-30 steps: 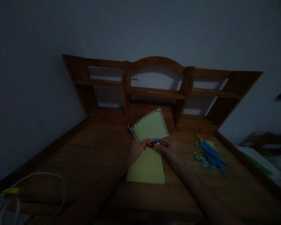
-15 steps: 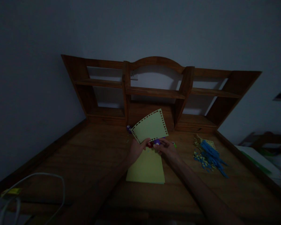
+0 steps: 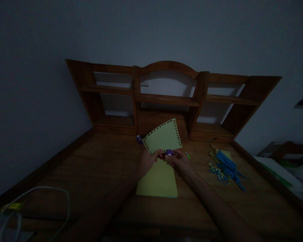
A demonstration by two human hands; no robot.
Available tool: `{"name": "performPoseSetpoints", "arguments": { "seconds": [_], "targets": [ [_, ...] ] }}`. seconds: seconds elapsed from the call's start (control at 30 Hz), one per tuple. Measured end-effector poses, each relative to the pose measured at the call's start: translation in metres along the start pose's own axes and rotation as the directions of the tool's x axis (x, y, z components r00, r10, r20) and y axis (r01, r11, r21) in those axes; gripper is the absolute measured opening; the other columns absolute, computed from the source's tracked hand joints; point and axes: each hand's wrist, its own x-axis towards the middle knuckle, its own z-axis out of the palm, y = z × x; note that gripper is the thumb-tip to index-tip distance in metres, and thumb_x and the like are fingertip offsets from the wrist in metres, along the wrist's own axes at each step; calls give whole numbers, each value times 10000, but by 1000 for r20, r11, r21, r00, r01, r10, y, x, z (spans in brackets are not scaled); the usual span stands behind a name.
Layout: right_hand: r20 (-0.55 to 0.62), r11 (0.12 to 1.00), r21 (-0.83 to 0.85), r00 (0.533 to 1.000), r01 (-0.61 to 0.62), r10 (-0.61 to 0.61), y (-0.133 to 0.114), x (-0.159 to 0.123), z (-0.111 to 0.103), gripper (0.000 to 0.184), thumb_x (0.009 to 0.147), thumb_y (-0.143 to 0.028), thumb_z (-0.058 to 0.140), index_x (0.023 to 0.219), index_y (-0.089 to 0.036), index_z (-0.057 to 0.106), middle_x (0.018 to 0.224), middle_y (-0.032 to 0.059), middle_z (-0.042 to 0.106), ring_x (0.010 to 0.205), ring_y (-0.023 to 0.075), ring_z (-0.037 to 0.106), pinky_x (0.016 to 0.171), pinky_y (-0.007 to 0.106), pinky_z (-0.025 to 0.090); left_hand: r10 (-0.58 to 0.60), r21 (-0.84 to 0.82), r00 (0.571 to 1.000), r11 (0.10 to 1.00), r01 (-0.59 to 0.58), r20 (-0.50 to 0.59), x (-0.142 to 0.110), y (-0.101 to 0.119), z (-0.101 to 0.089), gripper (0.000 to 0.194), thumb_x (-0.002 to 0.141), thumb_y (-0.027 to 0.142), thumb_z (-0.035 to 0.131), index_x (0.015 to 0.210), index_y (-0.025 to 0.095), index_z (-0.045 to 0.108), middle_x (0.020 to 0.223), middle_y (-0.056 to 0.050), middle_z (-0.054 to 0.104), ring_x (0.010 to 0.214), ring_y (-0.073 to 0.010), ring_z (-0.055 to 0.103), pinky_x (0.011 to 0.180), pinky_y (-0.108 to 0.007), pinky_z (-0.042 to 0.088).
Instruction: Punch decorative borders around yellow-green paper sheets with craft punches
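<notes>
My left hand (image 3: 147,161) is closed on the lower edge of a pale yellow sheet of paper (image 3: 163,136). Dark heart-like cutouts run along the sheet's edges. Close to its lower edge, my right hand (image 3: 180,159) grips a small purple paper punch (image 3: 169,153) between thumb and fingers; whether the paper sits inside its slot cannot be made out. A red object (image 3: 161,156) shows between the hands, partly hidden by the left fingers. Under the hands lies a stack of yellow paper (image 3: 157,179).
Purple objects with white round tops (image 3: 139,138) stand behind the left hand. A green and white piece (image 3: 188,156) lies beyond the right hand. Blue and yellow paper scraps (image 3: 227,168) are heaped at right. A wooden shelf unit (image 3: 166,99) backs the desk; a white cable (image 3: 47,187) loops at left.
The held sheet has shifted very slightly to the right. The purple punch has turned a little in my right hand; both hands stay nearly in place.
</notes>
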Motion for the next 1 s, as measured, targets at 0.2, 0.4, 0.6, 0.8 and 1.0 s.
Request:
{"name": "performPoseSetpoints", "arguments": {
  "seconds": [0.2, 0.4, 0.6, 0.8, 1.0],
  "targets": [
    [-74, 1000, 7, 997, 1, -1, 2, 0, -2, 326, 614, -358, 822, 826, -163, 668, 765, 40, 672, 546, 104, 517, 491, 239, 353, -2, 47, 998, 999, 0, 58, 1, -8, 0, 298, 779, 386, 606, 620, 135, 628, 583, -39, 643, 427, -93, 488, 434, -201, 398],
    [-116, 996, 85, 993, 10, 0, -4, 2, -6, 313, 586, -374, 836, 732, -176, 641, 629, 2, 628, 492, 104, 493, 465, 246, 331, -28, 50, 999, 998, 26, 45, 2, -10, -1, 267, 762, 382, 621, 665, 133, 612, 575, -22, 611, 424, -89, 470, 413, -198, 381],
    [-31, 994, 106, 998, -42, 45, -14, 1, -13, 290, 666, -396, 791, 658, -178, 599, 544, -19, 559, 470, 94, 459, 456, 241, 315, -30, 51, 999, 998, 27, 46, 1, -5, -2, 234, 761, 363, 620, 724, 132, 603, 583, -15, 609, 423, -87, 468, 406, -197, 379],
    [-37, 994, 82, 997, -68, 72, -11, -1, -11, 285, 665, -412, 786, 678, -180, 620, 566, -8, 571, 467, 94, 441, 428, 243, 286, -13, 21, 996, 1000, 11, 90, 1, -8, -2, 212, 778, 344, 609, 787, 133, 611, 611, -9, 609, 447, -84, 477, 407, -187, 374],
    [-29, 996, 79, 998, -48, 50, -8, 2, -12, 272, 672, -386, 785, 673, -185, 601, 544, -27, 548, 451, 83, 413, 429, 245, 262, -4, 19, 995, 1000, 2, 97, 1, -8, -2, 225, 778, 345, 613, 833, 127, 620, 634, -18, 621, 448, -85, 475, 403, -189, 376]
  ]
}}
